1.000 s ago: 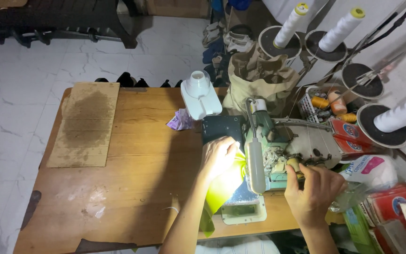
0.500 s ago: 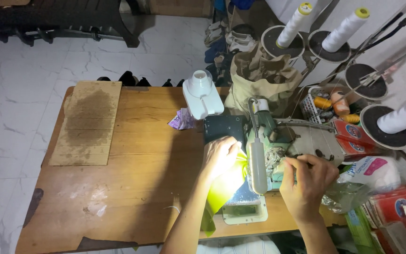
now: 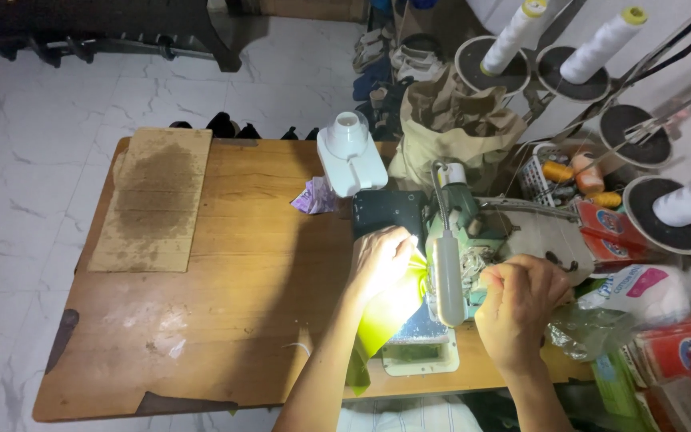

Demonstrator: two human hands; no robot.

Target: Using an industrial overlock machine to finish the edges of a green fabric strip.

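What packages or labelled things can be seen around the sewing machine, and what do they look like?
Red box: right of the machine, flat, red with a blue and white patch.
White bag: beside the right hand, soft plastic, pink and blue print.
Red packet: lower right edge, red with a round blue mark.
Green packet: below it, narrow, green.
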